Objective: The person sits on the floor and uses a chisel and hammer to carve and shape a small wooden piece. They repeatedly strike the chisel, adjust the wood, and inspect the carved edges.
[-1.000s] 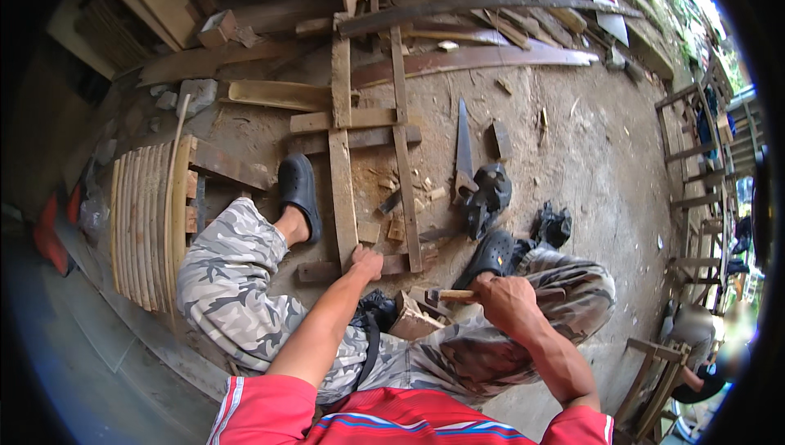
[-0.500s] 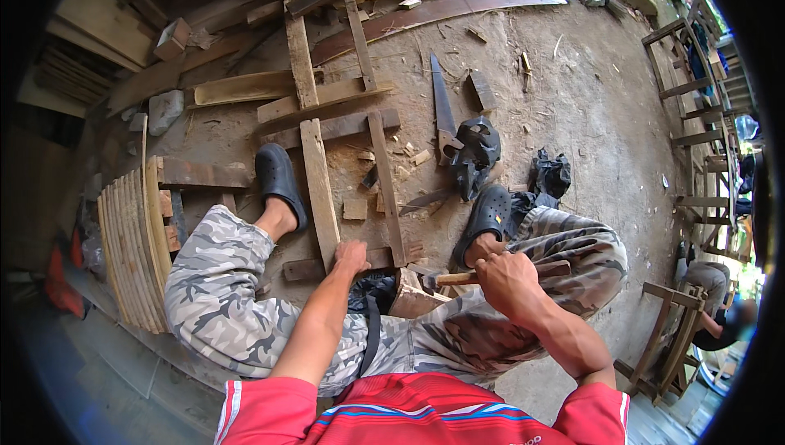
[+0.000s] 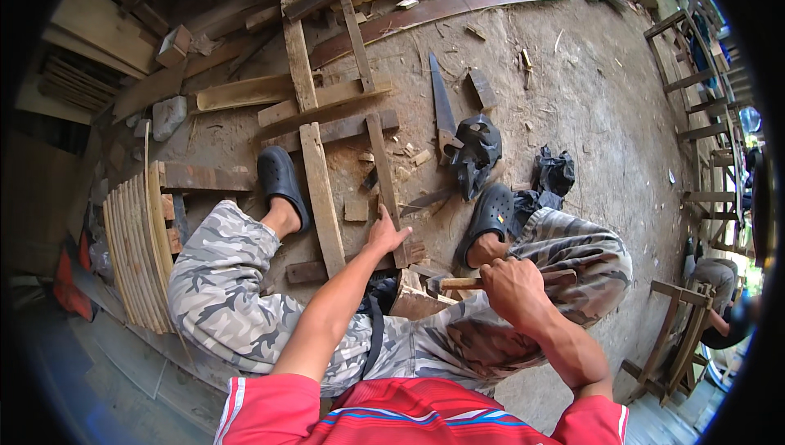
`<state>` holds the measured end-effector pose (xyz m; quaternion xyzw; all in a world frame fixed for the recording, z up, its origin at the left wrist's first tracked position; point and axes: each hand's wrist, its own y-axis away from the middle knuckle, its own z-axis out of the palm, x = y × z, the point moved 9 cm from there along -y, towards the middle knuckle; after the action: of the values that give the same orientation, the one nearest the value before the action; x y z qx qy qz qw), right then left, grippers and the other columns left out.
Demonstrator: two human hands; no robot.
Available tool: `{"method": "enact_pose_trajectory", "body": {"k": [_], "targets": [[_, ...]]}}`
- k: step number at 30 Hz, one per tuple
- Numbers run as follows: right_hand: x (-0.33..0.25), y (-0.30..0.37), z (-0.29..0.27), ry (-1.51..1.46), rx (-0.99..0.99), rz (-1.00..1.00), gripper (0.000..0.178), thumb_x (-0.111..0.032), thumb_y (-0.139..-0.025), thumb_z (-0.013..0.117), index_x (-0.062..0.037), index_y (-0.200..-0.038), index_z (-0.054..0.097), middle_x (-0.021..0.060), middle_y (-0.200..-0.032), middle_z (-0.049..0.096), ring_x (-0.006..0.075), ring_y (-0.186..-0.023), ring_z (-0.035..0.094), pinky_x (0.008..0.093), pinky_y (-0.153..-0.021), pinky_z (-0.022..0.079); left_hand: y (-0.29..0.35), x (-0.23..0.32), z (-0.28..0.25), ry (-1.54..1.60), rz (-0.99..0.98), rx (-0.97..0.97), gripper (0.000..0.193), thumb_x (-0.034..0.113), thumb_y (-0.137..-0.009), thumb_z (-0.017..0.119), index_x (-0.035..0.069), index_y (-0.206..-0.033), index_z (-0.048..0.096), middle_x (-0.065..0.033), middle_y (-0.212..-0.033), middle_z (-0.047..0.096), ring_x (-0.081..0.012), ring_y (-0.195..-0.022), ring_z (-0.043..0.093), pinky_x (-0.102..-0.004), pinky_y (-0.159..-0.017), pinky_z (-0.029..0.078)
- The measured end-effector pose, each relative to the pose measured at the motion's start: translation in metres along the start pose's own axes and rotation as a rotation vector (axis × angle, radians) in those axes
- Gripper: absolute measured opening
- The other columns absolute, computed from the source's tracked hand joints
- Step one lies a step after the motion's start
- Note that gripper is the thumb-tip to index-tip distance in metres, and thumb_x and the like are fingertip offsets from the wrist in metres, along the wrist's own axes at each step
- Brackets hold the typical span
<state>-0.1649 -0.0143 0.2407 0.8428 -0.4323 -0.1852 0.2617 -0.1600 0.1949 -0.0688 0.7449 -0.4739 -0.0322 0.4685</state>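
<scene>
My right hand [image 3: 513, 289] is wrapped round the wooden handle of a hammer [image 3: 462, 283], held level above my lap. The hammer's dark head lies beside a short wood block [image 3: 419, 302] between my legs. My left hand [image 3: 386, 232] is open, index finger and thumb apart, over the ground next to a narrow wooden slat [image 3: 384, 167]. It holds nothing; whether a fingertip touches the slat I cannot tell. To its left runs a longer wooden slat [image 3: 322, 195]. The near ends of both slats lie by a dark crosspiece [image 3: 306, 271], partly hidden by my left arm.
A handsaw [image 3: 441, 101] lies ahead by a crumpled black plastic bag [image 3: 477, 150] and a wood block [image 3: 482, 89]. Stacked thin boards [image 3: 135, 249] stand at left. Long planks [image 3: 441, 15] lie at the far side. Wooden frames [image 3: 683, 339] and another person [image 3: 719, 289] are at right.
My left hand has let go of the longer slat's near end and moved right and forward, fingers opening. My right hand and the hammer have barely shifted.
</scene>
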Motion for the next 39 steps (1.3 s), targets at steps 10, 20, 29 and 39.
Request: {"method": "enact_pose_trajectory", "body": {"k": [10, 20, 29, 39], "targets": [[0.019, 0.006, 0.026, -0.063, -0.058, 0.087, 0.018, -0.019, -0.089, 0.055, -0.0081, -0.089, 0.07, 0.0124, -0.09, 0.07, 0.0291, -0.086, 0.069, 0.0414, -0.071, 0.054, -0.033, -0.005, 0.01, 0.055, -0.137, -0.02, 0.122, 0.034, -0.073, 0.081, 0.0, -0.152, -0.007, -0.0318, -0.138, 0.046, -0.0414, -0.121, 0.054, -0.0431, -0.103, 0.045], [0.021, -0.004, 0.034, -0.087, -0.106, 0.115, 0.021, -0.023, -0.091, 0.056, -0.0086, -0.084, 0.069, 0.0135, -0.083, 0.069, 0.0307, -0.08, 0.069, 0.0438, -0.066, 0.052, -0.089, 0.013, -0.037, 0.245, -0.067, 0.157, 0.109, 0.034, -0.084, 0.07, 0.007, -0.153, -0.01, -0.0301, -0.124, 0.058, -0.0426, -0.113, 0.059, -0.0456, -0.1, 0.046], [0.008, -0.027, 0.013, -0.125, -0.116, 0.067, 0.019, -0.025, -0.089, 0.061, -0.0071, -0.083, 0.066, 0.0129, -0.083, 0.067, 0.0304, -0.084, 0.067, 0.0429, -0.069, 0.051, -0.119, 0.022, -0.052, 0.107, 0.03, 0.042, 0.112, 0.033, -0.087, 0.064, -0.006, -0.146, -0.023, -0.0338, -0.11, 0.063, -0.0446, -0.098, 0.064, -0.0462, -0.087, 0.053], [0.0, -0.029, 0.006, -0.082, -0.141, 0.027, 0.018, -0.024, -0.088, 0.06, -0.0077, -0.085, 0.065, 0.0115, -0.086, 0.067, 0.0308, -0.086, 0.066, 0.0428, -0.072, 0.05, -0.118, 0.024, -0.052, 0.033, -0.036, -0.073, 0.114, 0.036, -0.088, 0.063, -0.006, -0.144, -0.027, -0.0334, -0.123, 0.058, -0.0432, -0.111, 0.06, -0.0453, -0.098, 0.048]]}}
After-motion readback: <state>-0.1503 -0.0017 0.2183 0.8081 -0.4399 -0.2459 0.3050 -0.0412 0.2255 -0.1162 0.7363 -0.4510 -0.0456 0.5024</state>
